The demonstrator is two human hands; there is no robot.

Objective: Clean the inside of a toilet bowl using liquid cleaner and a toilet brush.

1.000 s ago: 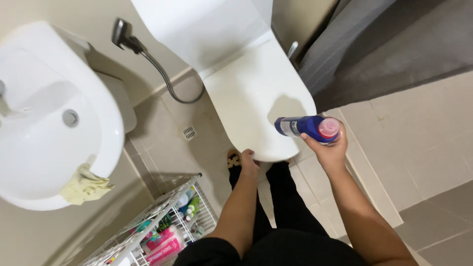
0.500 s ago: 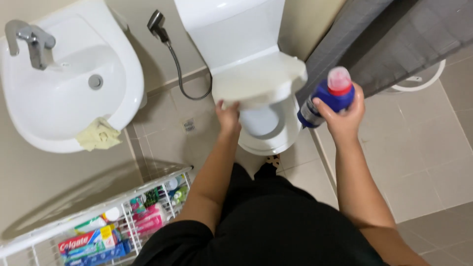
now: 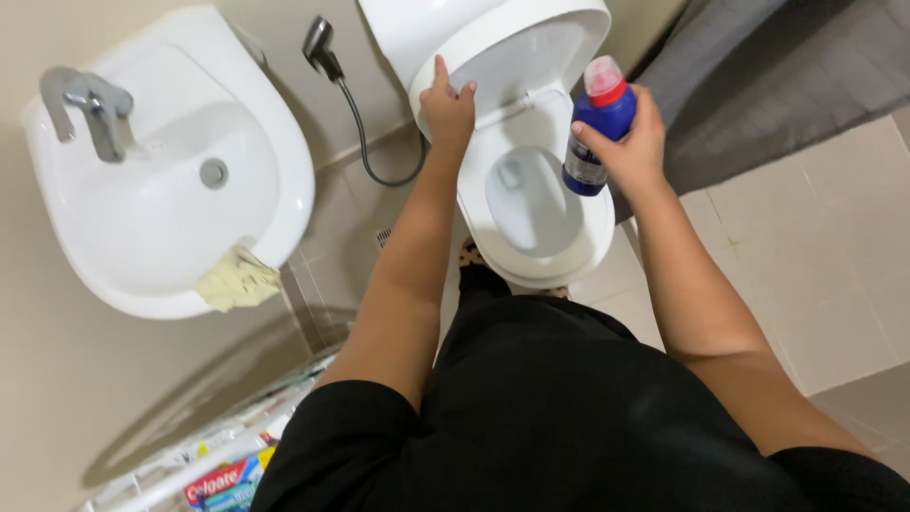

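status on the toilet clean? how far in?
Done: lid is up, left hand on its rim, bowl exposed. In hand: right hand holds the blue bottle upright over the bowl, red cap on. Left: uncapping, pouring; no cleaner visible in the bowl.

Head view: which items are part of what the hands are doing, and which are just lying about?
In hand:
- left hand on the raised toilet lid
- right hand gripping blue bottle with red cap
- open toilet bowl

Lying about:
- sink and faucet
- yellow cloth
- bidet sprayer
- wire rack

Left hand (image 3: 445, 112) on raised lid (image 3: 512, 43), seemingly.
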